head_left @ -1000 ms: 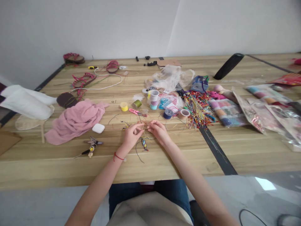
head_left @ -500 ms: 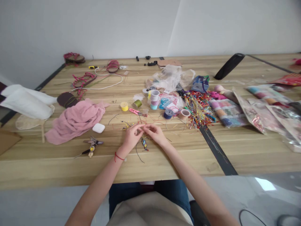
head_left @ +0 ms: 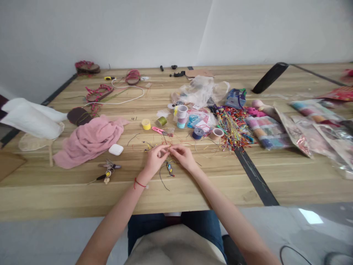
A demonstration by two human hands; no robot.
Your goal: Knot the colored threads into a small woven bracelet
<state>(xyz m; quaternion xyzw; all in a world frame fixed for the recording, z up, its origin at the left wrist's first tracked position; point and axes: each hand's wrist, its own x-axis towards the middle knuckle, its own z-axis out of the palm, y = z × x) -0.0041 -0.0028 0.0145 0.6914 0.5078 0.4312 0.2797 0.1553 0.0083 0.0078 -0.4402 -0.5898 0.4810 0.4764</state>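
Note:
Above the table my left hand (head_left: 156, 158) and my right hand (head_left: 182, 155) meet fingertip to fingertip. Both are closed in a pinch on thin cords, whose ends run out past the fingers; which strand each one grips is too small to tell. Just below the fingertips a small woven piece (head_left: 169, 168) in blue, yellow and black hangs or lies, with a red bit at its lower end. A dark cord (head_left: 163, 179) curves down beside it. Beyond my hands lie pink thread snips (head_left: 157, 130) and loose cord scraps.
Thread spools stand past my hands: yellow (head_left: 146, 124), green (head_left: 161, 122), navy (head_left: 198, 134) and others. A heap of coloured cords (head_left: 234, 127) lies right. Leftward are a pink cloth (head_left: 91, 141), a white case (head_left: 116, 149) and keys (head_left: 108, 172).
My hands stay almost in the same place, fingertips still together on the cords. The whole view shifts very slightly; nothing else visibly moves.

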